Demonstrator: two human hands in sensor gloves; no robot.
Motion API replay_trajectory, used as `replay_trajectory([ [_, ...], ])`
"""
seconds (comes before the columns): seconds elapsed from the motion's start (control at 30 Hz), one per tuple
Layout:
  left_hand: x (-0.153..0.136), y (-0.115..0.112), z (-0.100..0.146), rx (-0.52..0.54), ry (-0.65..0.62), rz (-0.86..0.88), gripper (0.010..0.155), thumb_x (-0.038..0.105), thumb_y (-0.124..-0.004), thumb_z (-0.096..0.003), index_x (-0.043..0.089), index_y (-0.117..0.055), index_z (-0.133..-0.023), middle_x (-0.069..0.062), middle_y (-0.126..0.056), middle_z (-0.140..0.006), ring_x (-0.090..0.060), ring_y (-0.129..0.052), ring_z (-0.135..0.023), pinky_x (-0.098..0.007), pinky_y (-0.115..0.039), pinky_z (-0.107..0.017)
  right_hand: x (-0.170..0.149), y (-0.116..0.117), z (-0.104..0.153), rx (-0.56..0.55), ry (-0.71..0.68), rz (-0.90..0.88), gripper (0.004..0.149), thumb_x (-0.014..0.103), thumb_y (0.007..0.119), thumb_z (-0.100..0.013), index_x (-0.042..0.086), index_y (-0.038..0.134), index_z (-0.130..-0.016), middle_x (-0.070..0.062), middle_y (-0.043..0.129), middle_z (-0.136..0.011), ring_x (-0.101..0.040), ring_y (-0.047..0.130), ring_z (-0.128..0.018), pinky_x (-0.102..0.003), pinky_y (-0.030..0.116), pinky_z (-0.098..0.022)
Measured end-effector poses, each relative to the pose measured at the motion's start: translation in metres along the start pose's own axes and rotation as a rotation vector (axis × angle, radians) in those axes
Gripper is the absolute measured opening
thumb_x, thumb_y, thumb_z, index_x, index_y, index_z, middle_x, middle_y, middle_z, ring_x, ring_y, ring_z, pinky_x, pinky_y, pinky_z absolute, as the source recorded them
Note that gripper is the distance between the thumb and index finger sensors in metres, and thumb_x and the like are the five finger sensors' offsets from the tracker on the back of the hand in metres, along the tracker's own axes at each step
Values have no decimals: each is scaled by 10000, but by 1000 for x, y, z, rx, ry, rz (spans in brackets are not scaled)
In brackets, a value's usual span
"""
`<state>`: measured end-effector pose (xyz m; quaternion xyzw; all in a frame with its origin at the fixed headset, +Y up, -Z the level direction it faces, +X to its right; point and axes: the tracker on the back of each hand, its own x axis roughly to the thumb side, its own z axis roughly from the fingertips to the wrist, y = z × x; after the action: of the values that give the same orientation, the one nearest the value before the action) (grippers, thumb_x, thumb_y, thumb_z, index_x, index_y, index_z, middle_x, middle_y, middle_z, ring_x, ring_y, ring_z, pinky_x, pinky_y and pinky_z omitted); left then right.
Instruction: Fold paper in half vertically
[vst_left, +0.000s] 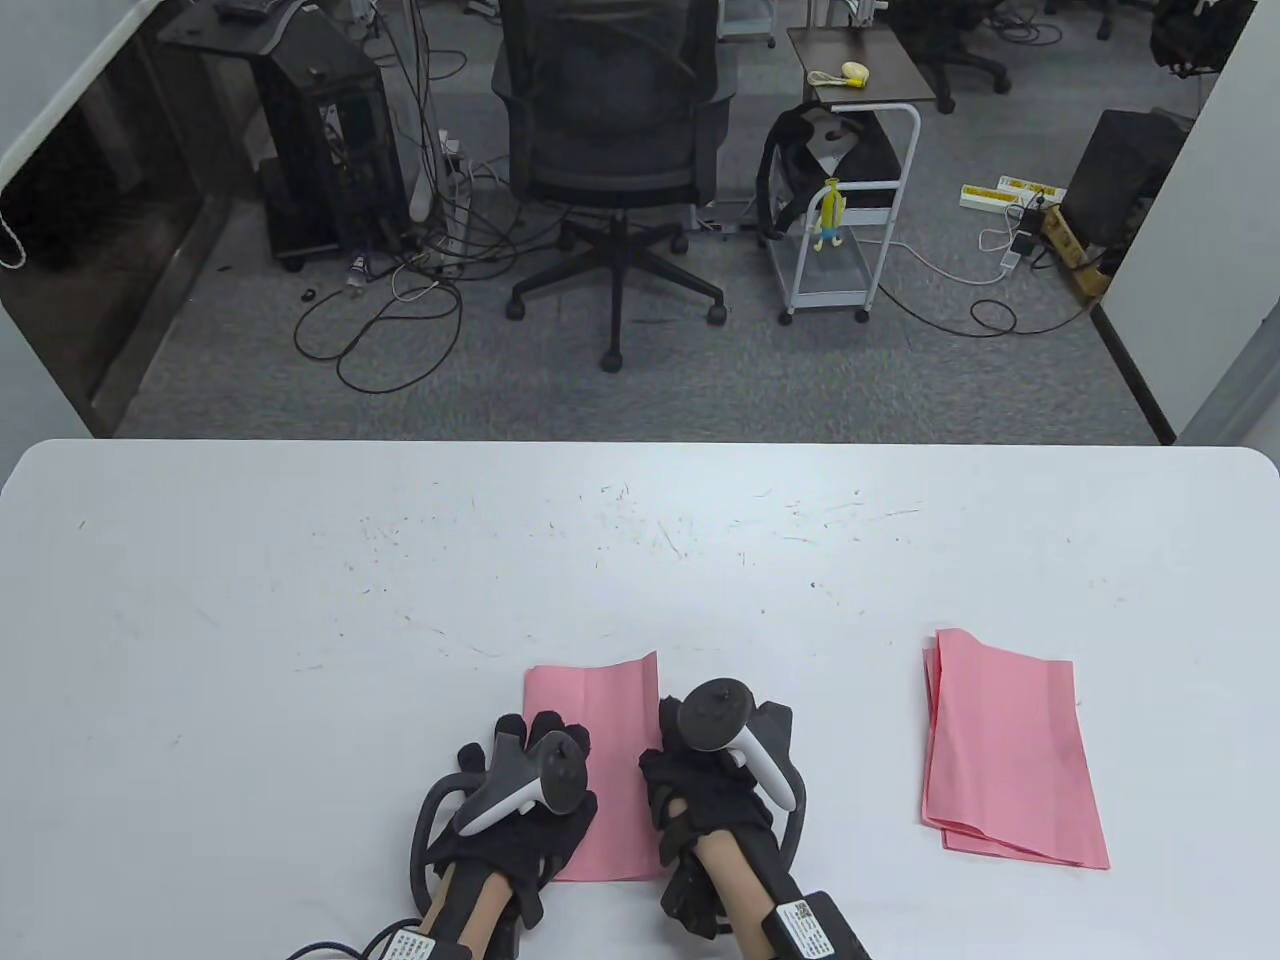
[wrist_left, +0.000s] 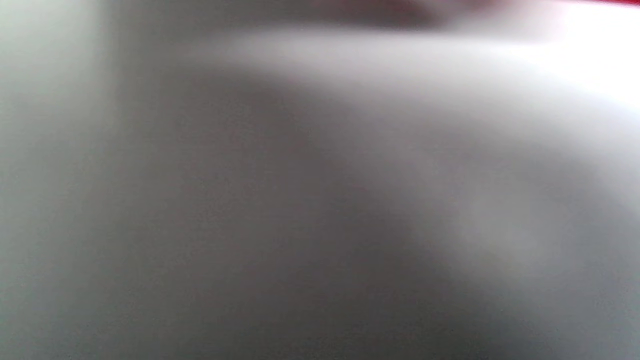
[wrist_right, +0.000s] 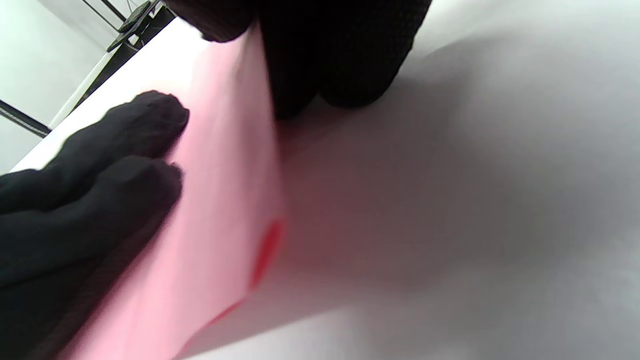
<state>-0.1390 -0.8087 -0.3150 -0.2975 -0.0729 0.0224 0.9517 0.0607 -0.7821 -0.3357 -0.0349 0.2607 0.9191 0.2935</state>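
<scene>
**Fingers flat on the pink sheet, both hands**

Fingers (wrist_right: 125, 145) of our left hand (vst_left: 520, 790) are lying flat on the paper (vst_left: 600, 740); right hand (vst_left: 715, 790) is pressing its right edge, fingers curled together. Sheet's long axis is running away from us, betw. both hands, on the table (vst_left: 300, 600). Thin, matte, soft-creasing. Pink stack (vst_left: 1010, 750) is sitting well apart, to the right.
</scene>
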Motion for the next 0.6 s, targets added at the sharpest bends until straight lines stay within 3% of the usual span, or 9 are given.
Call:
replay_trajectory([
  [0.33, 0, 9, 4, 27, 0, 51, 747, 629, -414, -543, 380, -55, -1149, 48, 0, -1247, -362, 8, -1130, -665, -142, -796, -3, 3, 0, -42, -5, 6, 630, 322, 776, -495, 210, 474, -1037, 72, 845, -843, -4, 1000, -492, -242, 875, -349],
  [0.6, 24, 69, 43, 223, -30, 128, 770, 649, -414, -540, 399, -3, -1141, 53, 79, -1239, -336, 76, -1132, -655, -110, -809, -4, 3, 1, -39, -11, 6, 628, 322, 770, -498, 211, 469, -1038, 78, 836, -848, 2, 993, -493, -242, 871, -353],
])
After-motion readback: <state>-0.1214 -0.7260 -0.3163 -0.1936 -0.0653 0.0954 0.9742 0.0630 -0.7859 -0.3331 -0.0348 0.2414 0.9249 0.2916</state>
